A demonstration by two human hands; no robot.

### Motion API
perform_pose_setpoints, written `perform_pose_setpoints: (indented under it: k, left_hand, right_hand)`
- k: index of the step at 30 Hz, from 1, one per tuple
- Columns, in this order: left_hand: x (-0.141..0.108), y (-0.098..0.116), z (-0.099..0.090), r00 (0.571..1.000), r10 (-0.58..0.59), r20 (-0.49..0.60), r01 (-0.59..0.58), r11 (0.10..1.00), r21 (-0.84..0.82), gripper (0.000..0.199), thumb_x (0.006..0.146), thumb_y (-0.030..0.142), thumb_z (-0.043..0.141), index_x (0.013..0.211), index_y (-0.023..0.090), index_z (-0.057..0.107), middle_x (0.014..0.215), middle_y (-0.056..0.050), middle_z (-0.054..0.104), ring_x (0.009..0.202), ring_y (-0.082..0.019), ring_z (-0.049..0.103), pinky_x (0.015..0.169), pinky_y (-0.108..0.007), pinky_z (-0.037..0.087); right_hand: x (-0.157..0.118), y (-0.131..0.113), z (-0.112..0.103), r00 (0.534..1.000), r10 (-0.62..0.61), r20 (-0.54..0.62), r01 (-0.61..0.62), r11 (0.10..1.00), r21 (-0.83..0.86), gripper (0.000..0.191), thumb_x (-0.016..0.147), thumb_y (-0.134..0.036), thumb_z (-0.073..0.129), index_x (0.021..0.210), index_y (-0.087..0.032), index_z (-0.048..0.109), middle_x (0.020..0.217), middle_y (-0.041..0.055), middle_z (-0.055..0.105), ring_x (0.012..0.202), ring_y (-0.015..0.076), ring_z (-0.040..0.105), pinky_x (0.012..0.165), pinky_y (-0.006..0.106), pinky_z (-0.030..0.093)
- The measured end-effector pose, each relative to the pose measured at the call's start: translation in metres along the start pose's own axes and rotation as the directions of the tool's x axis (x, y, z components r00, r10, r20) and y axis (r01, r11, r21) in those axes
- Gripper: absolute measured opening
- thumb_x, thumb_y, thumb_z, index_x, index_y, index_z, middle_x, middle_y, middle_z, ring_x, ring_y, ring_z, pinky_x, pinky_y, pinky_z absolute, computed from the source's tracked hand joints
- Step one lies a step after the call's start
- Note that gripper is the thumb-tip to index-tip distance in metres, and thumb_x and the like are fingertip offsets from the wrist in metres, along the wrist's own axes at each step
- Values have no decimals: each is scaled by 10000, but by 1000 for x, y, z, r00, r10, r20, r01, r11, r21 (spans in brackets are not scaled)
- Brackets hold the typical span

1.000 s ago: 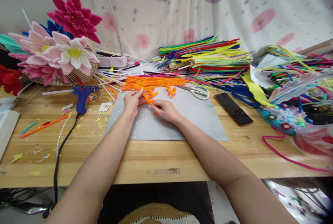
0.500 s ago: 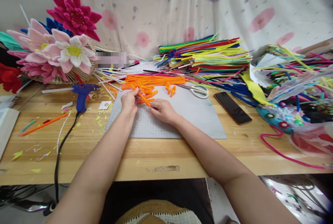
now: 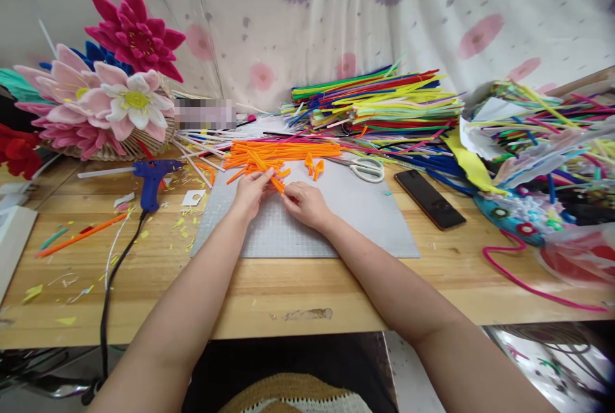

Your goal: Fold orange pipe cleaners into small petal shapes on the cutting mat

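Over the grey cutting mat (image 3: 365, 227), both hands hold orange pipe cleaners (image 3: 277, 184) between them. My left hand (image 3: 252, 193) is closed around their upper part, with the ends sticking out past the fingers toward the back. My right hand (image 3: 305, 204) pinches the near end, its fingertips partly hidden. A pile of straight orange pipe cleaners (image 3: 307, 148) lies just behind the hands, some shorter pieces spreading onto the mat. Two small folded orange pieces (image 3: 313, 167) rest on the mat to the right of the pile.
White-handled scissors (image 3: 366, 170) lie at the mat's back right, beside a dark phone (image 3: 429, 199). A blue glue gun (image 3: 150, 186) with its black cable is at left, among scraps. Bundles of coloured pipe cleaners (image 3: 379, 99) stand behind; fuzzy flowers (image 3: 136, 99) fill the back left.
My left hand has shifted right and slightly nearer, closer to my right hand. The held orange pipe cleaners have moved a little to the right with it.
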State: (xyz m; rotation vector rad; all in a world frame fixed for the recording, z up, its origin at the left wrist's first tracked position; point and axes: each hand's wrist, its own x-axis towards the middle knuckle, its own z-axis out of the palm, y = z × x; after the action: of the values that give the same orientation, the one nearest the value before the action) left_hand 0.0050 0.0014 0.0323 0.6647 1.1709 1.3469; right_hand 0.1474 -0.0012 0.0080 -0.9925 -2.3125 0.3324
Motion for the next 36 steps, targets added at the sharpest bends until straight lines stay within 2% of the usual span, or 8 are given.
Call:
perform_pose_setpoints:
  k: [6,11,15,21,26,30,33,36]
  left_hand:
    - [-1,-2,3,993,8,-118,-14,998,-57,89,727,179,632,698,97,612,635,-58,660,641,-142,656,598,-225,501]
    - [-1,-1,1,999,-36,-10,35,999,-36,107,747,199,617,733,93,617,655,-54,654,620,-116,635,599,-219,495]
    - [0,-9,1,1000,27,14,-28,996,85,216,618,257,735,712,114,604,667,-25,639,566,-104,596,564,-228,487]
    - [2,-16,1,995,93,-26,-89,989,117,237,562,155,745,748,142,598,650,12,626,546,-94,576,521,-213,481]
    - [-2,-8,-2,999,40,30,-43,993,109,183,560,131,724,676,130,582,634,4,618,549,-98,574,553,-240,499]
    - [-4,-5,-4,995,19,102,-33,991,131,162,576,180,706,666,121,584,645,-18,621,562,-120,583,553,-273,512]
    - [-4,-7,-4,995,24,96,-37,990,136,168,582,206,703,661,128,577,609,-4,598,554,-110,566,547,-261,509]
    - [-2,-12,-2,994,43,96,-59,984,167,173,598,205,698,621,135,541,573,16,563,543,-93,547,586,-257,507]
  right_hand:
    - [2,-2,1,999,-44,17,45,998,-42,236,843,-226,417,636,-173,516,705,51,605,694,143,503,641,265,313]
    - [-1,-2,2,1000,-25,6,26,996,-84,230,854,-250,420,668,-175,533,728,50,611,697,142,505,621,265,299]
    - [-1,1,0,1000,16,-1,-16,996,-84,249,851,-360,463,705,-176,544,742,51,601,693,143,494,606,263,290]
    - [1,4,-3,999,48,-8,-46,991,125,348,848,-459,443,668,-171,517,669,21,539,637,117,446,613,255,308]
    - [3,9,-1,965,239,108,-255,757,602,371,804,-509,463,636,-179,448,578,-31,445,537,85,382,530,230,307]
    - [6,15,-2,927,335,167,-331,528,782,377,688,-523,596,693,-195,411,538,-70,406,477,65,344,470,212,265]
    - [7,17,-1,919,335,210,-357,475,804,386,652,-486,633,781,-208,397,519,-93,423,447,63,359,455,201,261]
    - [8,17,2,916,332,224,-378,530,760,351,666,-440,615,822,-212,399,505,-104,420,438,68,375,452,198,266]
